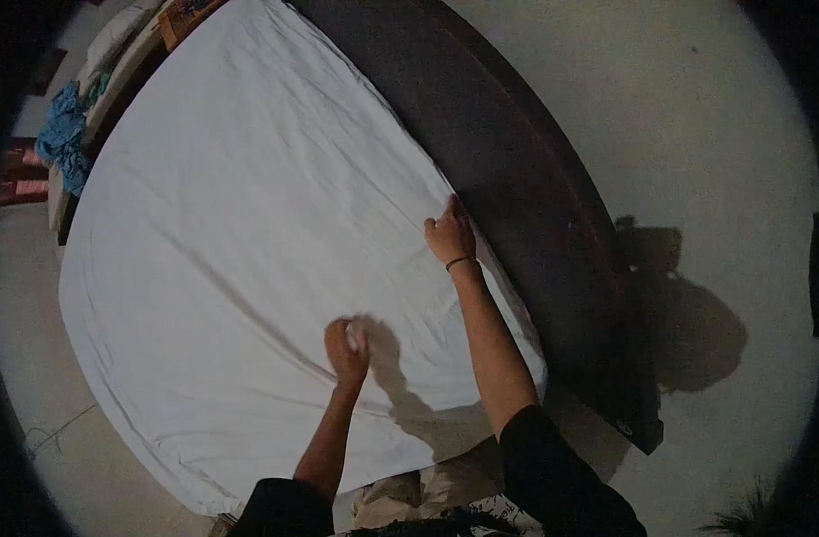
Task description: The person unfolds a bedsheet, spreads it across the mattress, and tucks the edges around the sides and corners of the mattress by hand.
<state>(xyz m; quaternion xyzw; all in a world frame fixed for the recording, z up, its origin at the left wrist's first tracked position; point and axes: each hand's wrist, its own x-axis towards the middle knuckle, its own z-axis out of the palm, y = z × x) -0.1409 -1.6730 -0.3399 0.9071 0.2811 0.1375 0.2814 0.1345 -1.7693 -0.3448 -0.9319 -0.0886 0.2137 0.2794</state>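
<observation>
A large white sheet spreads over a broad flat surface, with long creases running across it. My left hand is closed low over the sheet, and a bit of white cloth shows between its fingers. At the sheet's right edge, my right hand has its fingers closed on the cloth, with the thumb side facing left. A thin dark band circles the right wrist. Beside that edge lies a long dark brown panel, bare along its length.
At the upper left, a piece of furniture holds blue cloth and other items. Reddish bundles sit farther left. Pale floor surrounds the bed-like surface. A shadow falls on the floor at right. Brown cardboard-like material shows near my body.
</observation>
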